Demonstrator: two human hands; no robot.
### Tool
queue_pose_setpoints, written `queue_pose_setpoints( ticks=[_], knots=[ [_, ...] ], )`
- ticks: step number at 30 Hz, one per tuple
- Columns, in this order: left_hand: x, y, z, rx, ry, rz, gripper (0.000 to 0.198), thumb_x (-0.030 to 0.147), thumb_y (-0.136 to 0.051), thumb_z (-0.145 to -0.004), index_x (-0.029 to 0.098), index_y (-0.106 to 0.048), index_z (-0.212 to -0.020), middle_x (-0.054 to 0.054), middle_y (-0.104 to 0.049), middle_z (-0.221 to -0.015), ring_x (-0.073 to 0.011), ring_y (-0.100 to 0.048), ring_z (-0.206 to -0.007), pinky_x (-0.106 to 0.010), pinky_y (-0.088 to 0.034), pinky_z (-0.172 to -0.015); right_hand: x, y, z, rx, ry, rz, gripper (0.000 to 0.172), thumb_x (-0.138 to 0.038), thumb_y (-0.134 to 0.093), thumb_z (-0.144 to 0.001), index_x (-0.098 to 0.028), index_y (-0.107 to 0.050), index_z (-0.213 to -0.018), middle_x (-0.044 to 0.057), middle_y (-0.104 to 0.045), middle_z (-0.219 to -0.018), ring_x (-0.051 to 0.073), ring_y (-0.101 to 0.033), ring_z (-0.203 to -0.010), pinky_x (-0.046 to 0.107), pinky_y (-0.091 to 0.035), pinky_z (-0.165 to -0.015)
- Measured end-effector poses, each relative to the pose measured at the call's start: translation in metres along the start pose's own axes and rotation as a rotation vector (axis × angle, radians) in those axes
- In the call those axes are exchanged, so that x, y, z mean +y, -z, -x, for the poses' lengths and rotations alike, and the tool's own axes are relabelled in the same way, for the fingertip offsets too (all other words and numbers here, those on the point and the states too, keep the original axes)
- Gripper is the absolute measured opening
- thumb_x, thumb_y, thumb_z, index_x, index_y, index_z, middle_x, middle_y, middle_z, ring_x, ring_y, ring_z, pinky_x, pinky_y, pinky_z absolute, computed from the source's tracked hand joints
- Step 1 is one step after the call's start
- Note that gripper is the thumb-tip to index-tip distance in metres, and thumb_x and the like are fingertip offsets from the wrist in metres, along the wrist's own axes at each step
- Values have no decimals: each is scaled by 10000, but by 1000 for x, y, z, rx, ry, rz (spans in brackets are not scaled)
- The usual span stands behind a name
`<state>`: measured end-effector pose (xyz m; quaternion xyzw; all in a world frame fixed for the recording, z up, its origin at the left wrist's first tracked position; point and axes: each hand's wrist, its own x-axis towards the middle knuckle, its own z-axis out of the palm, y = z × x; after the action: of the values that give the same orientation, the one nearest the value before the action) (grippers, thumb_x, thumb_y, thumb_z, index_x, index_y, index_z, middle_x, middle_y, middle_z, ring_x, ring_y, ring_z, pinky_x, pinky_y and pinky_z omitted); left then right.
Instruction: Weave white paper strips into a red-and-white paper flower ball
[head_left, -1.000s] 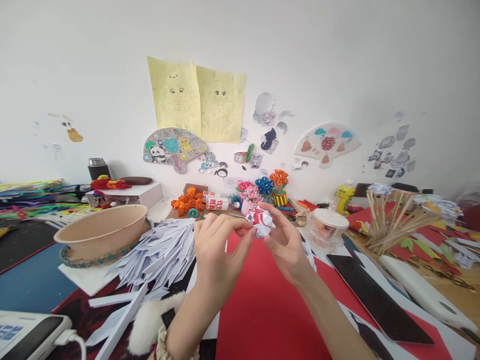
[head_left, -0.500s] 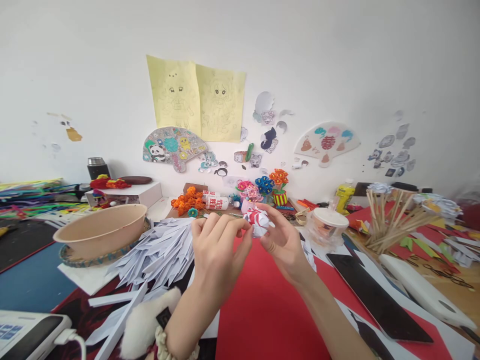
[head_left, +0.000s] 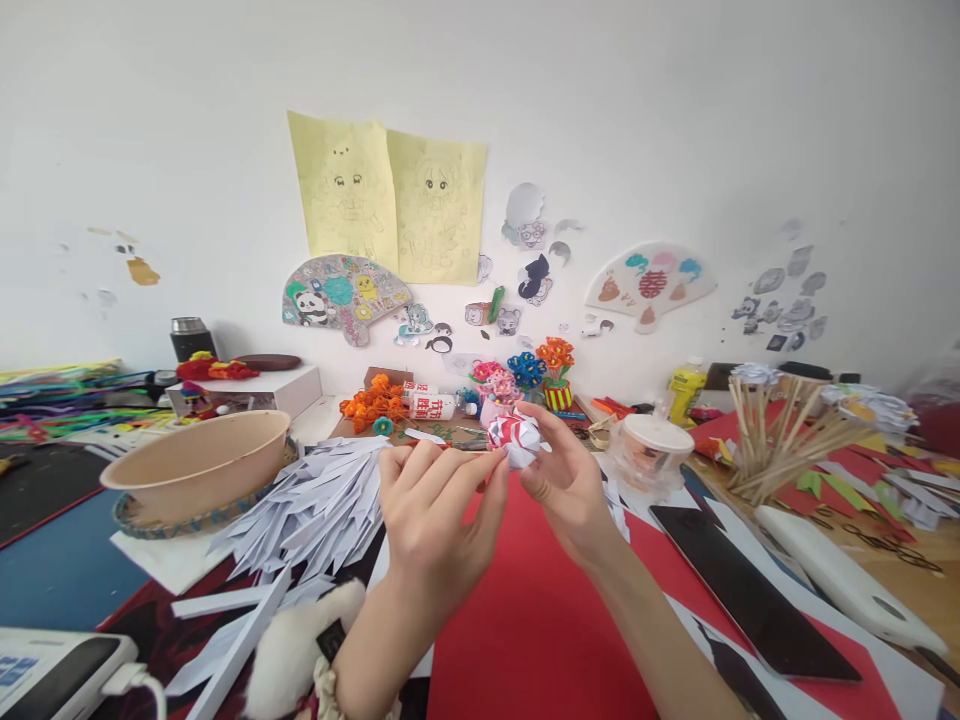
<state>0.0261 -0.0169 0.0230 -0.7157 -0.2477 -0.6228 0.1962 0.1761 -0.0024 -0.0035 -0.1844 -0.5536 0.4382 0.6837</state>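
Between my two hands, above the red paper sheet [head_left: 536, 610], is a small folded-paper piece [head_left: 514, 438] in white and red. My right hand [head_left: 568, 485] curls round its right side, with thumb and fingers closed on it. My left hand [head_left: 439, 505] touches its left edge, thumb and forefinger pinched together there. The piece's far side is hidden by my fingers. A large heap of folded white paper strips [head_left: 311, 505] lies to the left of my left hand.
A beige bowl [head_left: 199, 455] stands at the left. On the right lie a dark phone [head_left: 750, 590] and a white oblong device [head_left: 847, 575], with a bundle of wooden sticks [head_left: 776, 440] behind. A lidded tub [head_left: 654, 445] and several small flower pots stand at the back.
My left thumb and forefinger have come closer together at the paper piece's edge. The piece has turned slightly in my right hand, and the view has shifted a little.
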Motion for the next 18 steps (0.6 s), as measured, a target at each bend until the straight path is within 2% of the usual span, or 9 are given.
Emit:
queue_pose_setpoints(
  ticks=[11,18],
  knots=[
    [3,-3,2,-54,53,59,127,85,-682,-861,197,-687,-800,41,-696,-637,-131,-515,-594,-338,-308,-644,3,1,0,27,30,60,523,-339,-862,-746,-318,-663,-1230,69,-609,-1269,239,-615,-1109,384,-513,-974],
    [0,-1,1,-95,97,52,122,118,-647,-899,199,-680,-815,22,-733,-725,-142,-540,-638,-342,-318,-645,1,1,0,9,28,103,529,-383,-849,-756,-310,-653,-1242,80,-627,-1262,272,-626,-1145,444,-500,-1014]
  ],
)
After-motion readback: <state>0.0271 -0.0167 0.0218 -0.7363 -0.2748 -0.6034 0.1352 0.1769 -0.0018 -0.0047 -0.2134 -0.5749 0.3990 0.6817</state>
